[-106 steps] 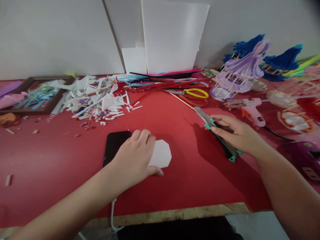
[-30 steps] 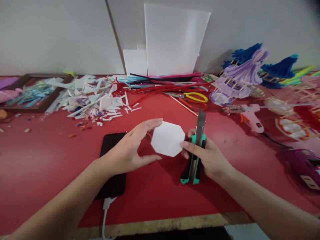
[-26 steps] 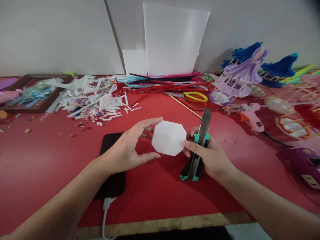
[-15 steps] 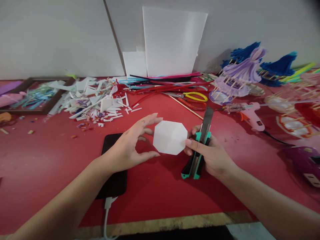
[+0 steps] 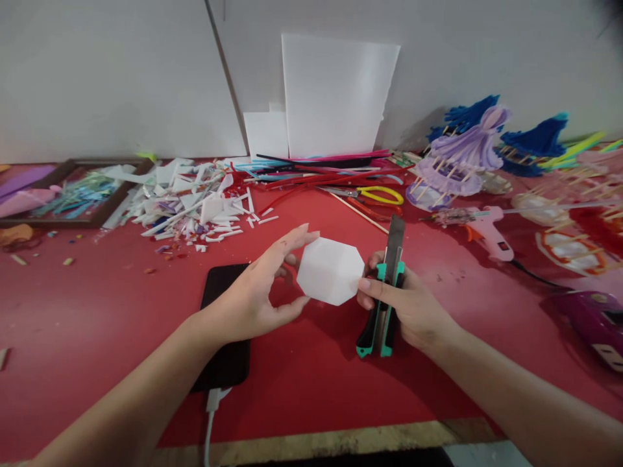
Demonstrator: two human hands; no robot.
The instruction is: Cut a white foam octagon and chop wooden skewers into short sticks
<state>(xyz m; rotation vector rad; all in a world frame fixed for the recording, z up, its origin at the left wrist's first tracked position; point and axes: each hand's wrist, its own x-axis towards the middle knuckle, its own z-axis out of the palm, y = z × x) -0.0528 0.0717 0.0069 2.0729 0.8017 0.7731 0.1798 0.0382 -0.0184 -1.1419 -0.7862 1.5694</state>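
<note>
Over the table (image 5: 296,383), right hand (image 5: 416,301) grips cutter (image 5: 382,324) and white octagon (image 5: 331,269), left hand (image 5: 260,288) spread around it.

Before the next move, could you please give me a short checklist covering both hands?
Green-and-black utility knife in the right hand: ok, grip closed around it.
Metal blade retracted: not ok, it sticks out.
Flat, white, many-sided piece held at its right edge: ok, by the right hand.
Left hand clear of the blade: ok, at the piece's left side.
Left hand pressing the piece: cannot tell.
</note>
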